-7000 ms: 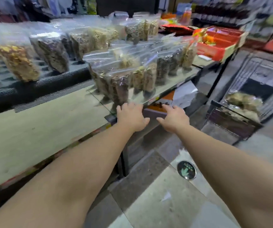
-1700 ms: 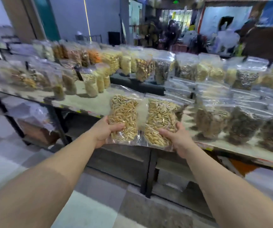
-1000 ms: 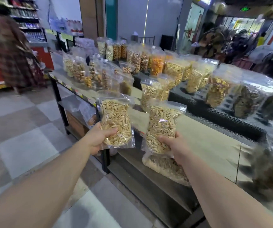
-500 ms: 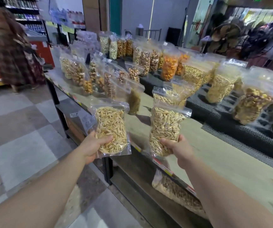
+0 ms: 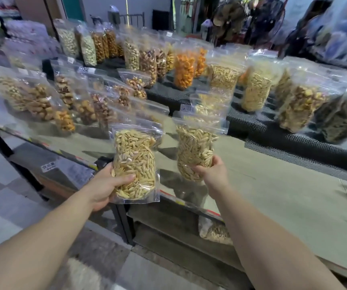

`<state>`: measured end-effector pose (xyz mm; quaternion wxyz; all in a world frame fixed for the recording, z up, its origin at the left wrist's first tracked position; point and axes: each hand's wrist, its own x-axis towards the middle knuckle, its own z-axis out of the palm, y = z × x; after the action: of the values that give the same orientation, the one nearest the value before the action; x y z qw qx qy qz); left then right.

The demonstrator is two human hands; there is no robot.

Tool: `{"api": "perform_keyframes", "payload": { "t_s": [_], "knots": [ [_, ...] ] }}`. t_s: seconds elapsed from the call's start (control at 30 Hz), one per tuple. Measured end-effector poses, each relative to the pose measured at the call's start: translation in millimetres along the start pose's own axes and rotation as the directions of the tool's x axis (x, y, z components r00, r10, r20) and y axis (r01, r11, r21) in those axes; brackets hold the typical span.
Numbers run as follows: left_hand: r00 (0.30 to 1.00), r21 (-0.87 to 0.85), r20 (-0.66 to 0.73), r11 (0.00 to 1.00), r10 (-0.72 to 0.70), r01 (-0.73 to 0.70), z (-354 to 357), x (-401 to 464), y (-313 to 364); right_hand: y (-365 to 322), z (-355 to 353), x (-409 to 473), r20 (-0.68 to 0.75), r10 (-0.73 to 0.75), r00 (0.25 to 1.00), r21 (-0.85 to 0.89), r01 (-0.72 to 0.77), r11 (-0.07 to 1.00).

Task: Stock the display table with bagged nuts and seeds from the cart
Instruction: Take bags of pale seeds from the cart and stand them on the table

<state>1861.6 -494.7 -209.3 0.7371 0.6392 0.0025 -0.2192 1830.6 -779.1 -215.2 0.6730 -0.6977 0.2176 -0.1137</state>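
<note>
My left hand (image 5: 103, 186) grips a clear bag of pale seeds (image 5: 134, 158) by its lower part, upright, just off the front edge of the display table (image 5: 272, 189). My right hand (image 5: 211, 174) holds a second, matching bag of seeds (image 5: 193, 149) upright over the table's bare wooden top. Behind that bag stand two more bags of the same seeds (image 5: 208, 109). The cart is out of view.
Rows of bagged nuts (image 5: 43, 101) fill the table's left part, and more bags (image 5: 183, 68) stand on a raised black mat (image 5: 283, 132) at the back. A bag of seeds (image 5: 216, 232) lies on the lower shelf. Tiled floor lies to the left.
My view has swung to face the table more squarely. Both hands have carried their bags forward, and the right bag now hangs over the tabletop near the standing seed bags.
</note>
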Motion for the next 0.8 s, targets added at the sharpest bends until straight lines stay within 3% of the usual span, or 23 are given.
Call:
{"api": "perform_keyframes", "payload": {
  "t_s": [0.13,0.33,0.43,0.53,0.8],
  "knots": [
    [0.999,0.047,0.048,0.999,-0.023,0.021,-13.9,7.9,-1.2,10.0,8.5,4.9,-0.039,0.081,0.996,0.052,-0.079,0.996],
    [0.99,0.082,0.138,0.996,-0.038,0.027,-18.2,9.2,-3.0,20.0,8.3,11.5,0.044,0.181,0.982,0.125,-0.186,0.975],
    [0.988,0.089,0.143,0.995,-0.061,0.049,-15.3,10.9,-5.2,14.9,5.1,12.9,0.084,0.171,0.982,0.014,-0.173,0.985],
    [0.984,0.093,0.159,0.993,-0.087,0.072,-10.7,11.1,-6.5,17.7,5.1,21.0,0.008,0.117,0.993,-0.176,-0.113,0.978],
    [0.985,0.032,0.138,0.995,-0.1,0.097,-4.0,7.0,-7.5,13.1,14.9,25.5,-0.02,0.063,0.998,-0.212,-0.066,0.975]
  ]
}}
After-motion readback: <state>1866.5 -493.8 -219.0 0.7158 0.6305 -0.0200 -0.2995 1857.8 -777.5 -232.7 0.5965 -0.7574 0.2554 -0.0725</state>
